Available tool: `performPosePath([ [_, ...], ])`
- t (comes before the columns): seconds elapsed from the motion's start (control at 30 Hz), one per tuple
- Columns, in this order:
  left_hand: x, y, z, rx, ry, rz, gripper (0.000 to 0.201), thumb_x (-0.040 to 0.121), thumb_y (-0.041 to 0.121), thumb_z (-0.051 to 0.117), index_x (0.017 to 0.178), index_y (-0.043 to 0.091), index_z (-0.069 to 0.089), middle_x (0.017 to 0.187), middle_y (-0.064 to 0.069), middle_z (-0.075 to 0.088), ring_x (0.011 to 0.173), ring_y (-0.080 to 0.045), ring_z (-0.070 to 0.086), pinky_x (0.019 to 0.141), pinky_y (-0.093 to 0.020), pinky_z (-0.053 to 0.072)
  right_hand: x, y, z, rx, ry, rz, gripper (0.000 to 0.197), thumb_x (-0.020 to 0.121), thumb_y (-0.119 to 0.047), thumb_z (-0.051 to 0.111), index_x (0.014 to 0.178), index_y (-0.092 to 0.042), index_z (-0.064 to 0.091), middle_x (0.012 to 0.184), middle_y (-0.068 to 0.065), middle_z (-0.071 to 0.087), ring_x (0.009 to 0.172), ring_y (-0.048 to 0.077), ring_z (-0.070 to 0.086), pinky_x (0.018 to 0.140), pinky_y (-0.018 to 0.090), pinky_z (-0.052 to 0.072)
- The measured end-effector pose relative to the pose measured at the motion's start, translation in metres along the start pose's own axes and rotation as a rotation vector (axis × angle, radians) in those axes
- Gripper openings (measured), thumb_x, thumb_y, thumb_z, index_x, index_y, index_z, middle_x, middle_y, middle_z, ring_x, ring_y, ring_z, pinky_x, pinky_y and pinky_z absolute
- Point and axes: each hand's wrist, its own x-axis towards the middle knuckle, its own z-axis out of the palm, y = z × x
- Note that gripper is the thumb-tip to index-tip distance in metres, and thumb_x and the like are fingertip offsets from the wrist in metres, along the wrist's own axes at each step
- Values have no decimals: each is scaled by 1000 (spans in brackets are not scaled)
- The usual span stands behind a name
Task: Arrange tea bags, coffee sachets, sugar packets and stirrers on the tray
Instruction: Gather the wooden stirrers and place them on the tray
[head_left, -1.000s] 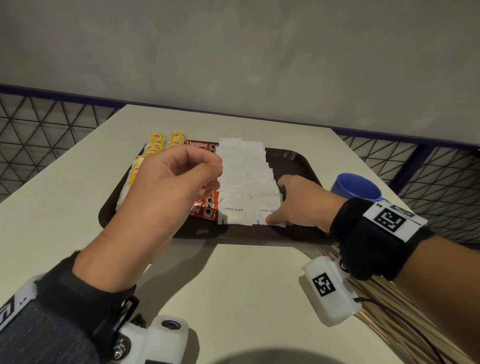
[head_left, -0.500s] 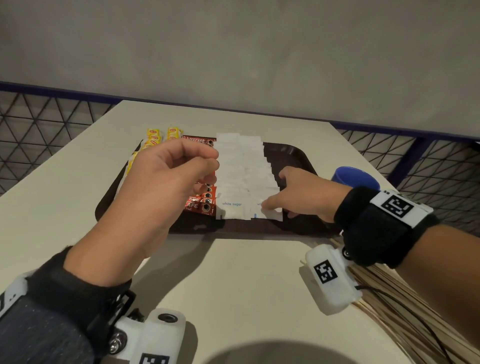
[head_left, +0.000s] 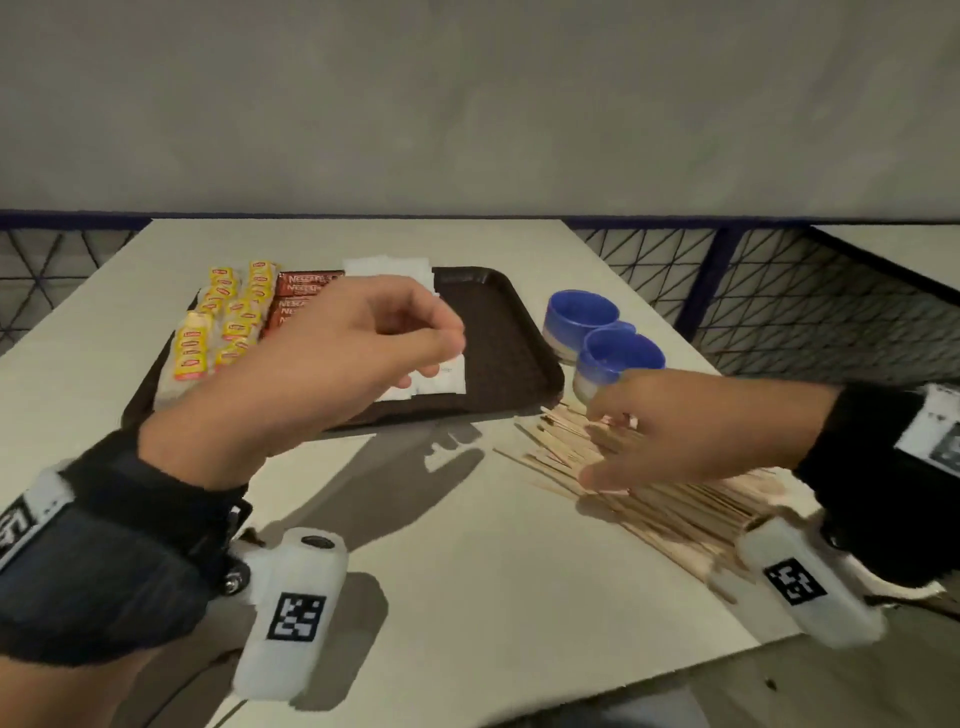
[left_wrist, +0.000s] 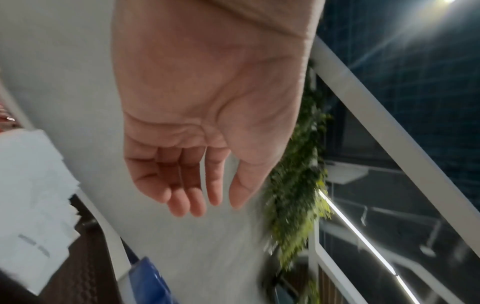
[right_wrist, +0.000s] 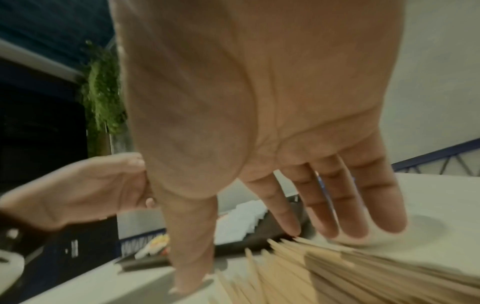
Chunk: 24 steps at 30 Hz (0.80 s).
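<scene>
Stirrers (head_left: 649, 493) lie heaped on table (head_left: 441, 545) just R of tray (head_left: 519, 358), R hand (head_left: 691, 431) spread wide w/ fingertips (right_wrist: 293, 228) on heap, L hand (head_left: 332, 364) loosely curled, holding nothing, over sugar packets (head_left: 441, 382).

Two blue cups (head_left: 597, 338) touching on pale table (head_left: 467, 545), grey wall (head_left: 467, 104), mesh railing (head_left: 831, 301)
</scene>
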Motion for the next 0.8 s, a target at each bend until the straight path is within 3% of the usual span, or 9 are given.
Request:
performPosePath([
  [0.03, -1, 10, 10, 109, -79, 19, 5, 91, 29, 75, 94, 25, 75, 94, 4, 76, 86, -17, 71, 80, -37, 54, -8, 10, 9, -45, -9, 31, 59, 69, -87, 60, 105, -41, 50, 106, -12, 55, 94, 7, 57, 80, 26, 52],
  [0.13, 0, 32, 41, 518, -330, 83, 23, 85, 47, 78, 102, 37, 67, 103, 14, 70, 93, -3, 66, 87, -30, 55, -16, 32, 39, -55, 28, 105, 114, 49, -97, 60, 140, -33, 32, 129, -2, 42, 114, 18, 47, 97, 36, 51],
  [0.23, 4, 38, 77, 838, -477, 156, 52, 82, 49, 80, 125, 35, 56, 116, 13, 57, 108, -8, 57, 95, -32, 51, -14, 40, 55, 8, 75, 137, 131, 46, -95, 64, 150, -29, 19, 136, 2, 40, 120, 21, 46, 100, 40, 50],
  [0.3, 5, 34, 95, 956, -508, 176, 70, 79, 48, 80, 137, 34, 45, 125, 9, 51, 117, -13, 50, 99, -34, 49, -12, 41, 59, 15, 60, 136, 120, 52, -89, 67, 146, -26, 28, 134, 2, 44, 118, 21, 48, 100, 40, 50],
  [0.43, 5, 22, 118, 1067, -521, 233, 91, 71, 51, 80, 146, 33, 31, 136, 8, 45, 127, -17, 42, 102, -39, 48, -19, 31, 61, 33, 139, 14, 67, 75, -60, 78, 125, -23, 52, 114, -1, 58, 96, 19, 58, 84, 35, 53],
  [0.53, 2, 17, 129, 1055, -557, 198, 99, 66, 48, 83, 148, 33, 29, 140, 13, 42, 132, -14, 39, 105, -38, 47, -23, 27, 65, 80, 217, -98, 53, 81, -41, 80, 125, -23, 57, 111, -1, 63, 95, 20, 61, 84, 36, 53],
  [0.7, -1, 17, 134, 970, -607, 101, 71, 65, 37, 81, 127, 33, 46, 110, 14, 55, 105, -15, 59, 88, -37, 56, -25, 26, 71, 156, 263, -195, 47, 83, -23, 80, 126, -23, 61, 113, -4, 68, 96, 18, 61, 81, 28, 48],
  [0.8, 0, 14, 133, 938, -637, 64, 63, 64, 39, 78, 120, 41, 50, 103, 14, 63, 94, -11, 64, 84, -36, 58, -26, 25, 73, 149, 274, -214, 42, 83, -17, 79, 121, -22, 63, 110, -2, 69, 94, 19, 63, 79, 28, 47],
])
